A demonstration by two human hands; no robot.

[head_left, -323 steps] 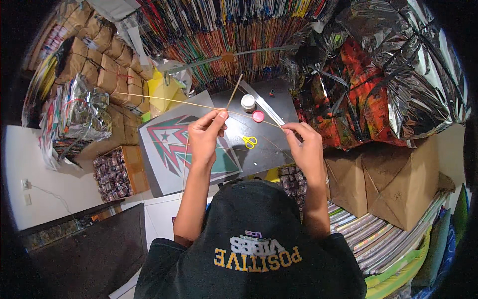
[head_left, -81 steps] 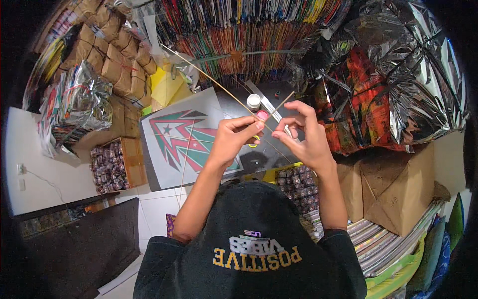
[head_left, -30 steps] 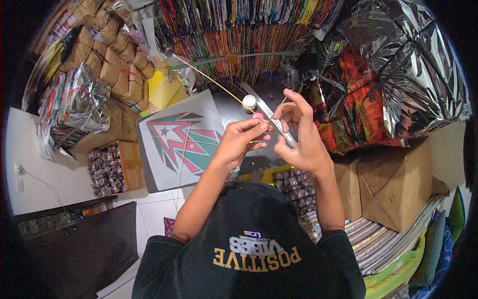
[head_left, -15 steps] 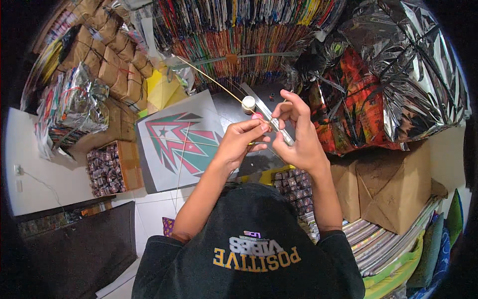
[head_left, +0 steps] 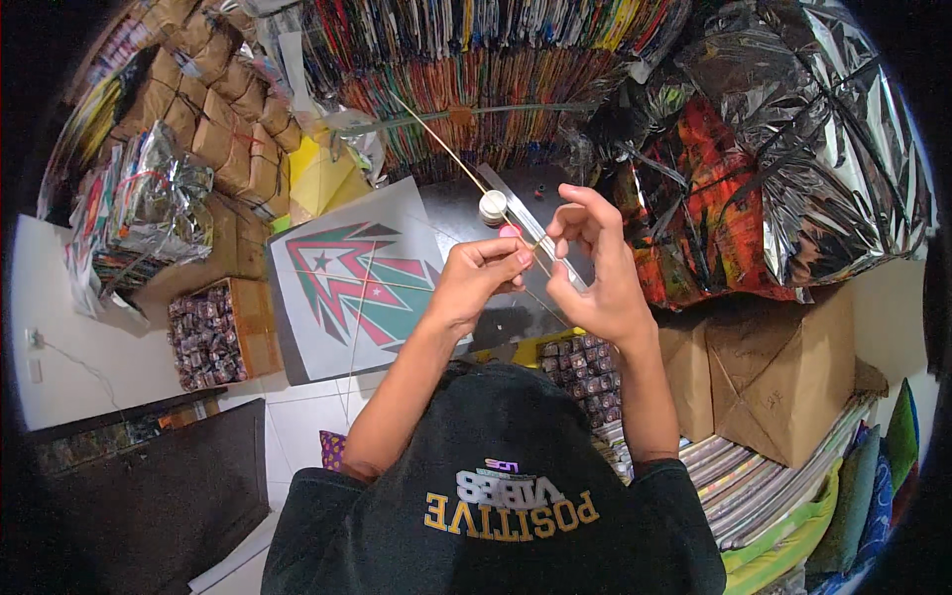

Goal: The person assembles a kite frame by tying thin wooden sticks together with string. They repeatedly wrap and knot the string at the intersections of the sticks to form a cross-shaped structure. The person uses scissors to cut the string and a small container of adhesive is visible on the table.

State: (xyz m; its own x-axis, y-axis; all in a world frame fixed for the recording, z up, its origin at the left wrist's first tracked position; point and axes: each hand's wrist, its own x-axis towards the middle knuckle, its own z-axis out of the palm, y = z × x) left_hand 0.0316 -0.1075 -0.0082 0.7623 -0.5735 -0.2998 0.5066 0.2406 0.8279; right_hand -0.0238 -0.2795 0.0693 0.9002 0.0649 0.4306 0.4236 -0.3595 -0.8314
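My left hand (head_left: 478,280) pinches a thin bamboo stick (head_left: 442,143) between thumb and fingertips. The stick slants from the upper left down toward the lower right. Close beside its fingertips is my right hand (head_left: 601,260), its fingers curled and spread away from the thumb. Whether a fine thread runs between the hands is too small to tell. On the dark table to the left lies a white paper kite (head_left: 322,349) with red, green and black shapes and thin crossed sticks. A round white-topped container (head_left: 493,206) stands just beyond my hands, with a pink-red object (head_left: 510,231) beside it.
A long metallic ruler-like strip (head_left: 526,220) lies under my right hand. Dense stacks of coloured sheets (head_left: 461,79) rise at the back. Foil bundles (head_left: 734,178) and a cardboard box (head_left: 783,377) crowd the right. An open carton of small packets (head_left: 253,322) stands at left.
The stick's far end has swung to the right and up. My left hand has shifted slightly left, while my right hand stays nearly in place with its index finger a little more bent.
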